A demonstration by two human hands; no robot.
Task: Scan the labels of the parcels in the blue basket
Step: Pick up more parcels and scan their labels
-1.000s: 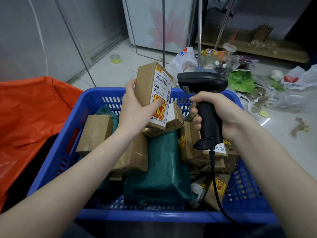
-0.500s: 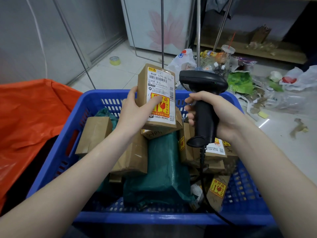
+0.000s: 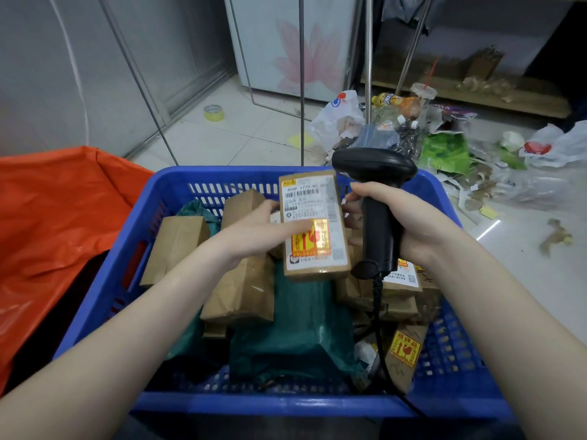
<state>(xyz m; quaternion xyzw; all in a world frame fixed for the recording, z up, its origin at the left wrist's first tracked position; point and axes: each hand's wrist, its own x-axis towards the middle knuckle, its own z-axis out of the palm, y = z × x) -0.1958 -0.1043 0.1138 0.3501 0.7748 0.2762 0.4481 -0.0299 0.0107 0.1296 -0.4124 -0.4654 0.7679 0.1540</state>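
A blue basket point(image 3: 104, 300) in front of me holds several brown cardboard parcels and a dark green bag parcel point(image 3: 298, 328). My left hand point(image 3: 260, 233) grips a small brown parcel point(image 3: 313, 223) above the basket, its white label with barcode and yellow-red sticker facing up toward me; my thumb lies across the sticker. My right hand point(image 3: 403, 217) is wrapped around the handle of a black corded barcode scanner point(image 3: 378, 198), held upright just right of the parcel, head pointing left. The cable drops into the basket.
An orange plastic sheet point(image 3: 54, 223) lies to the left of the basket. Rubbish, plastic bags and cups point(image 3: 444, 144) litter the tiled floor at the back right. Metal rack legs point(image 3: 301, 77) stand behind the basket, with a yellow tape roll point(image 3: 213, 112) near them.
My left hand has lowered the parcel and tilted it flatter, so its label now faces up. The scanner has stayed nearly in place beside it.
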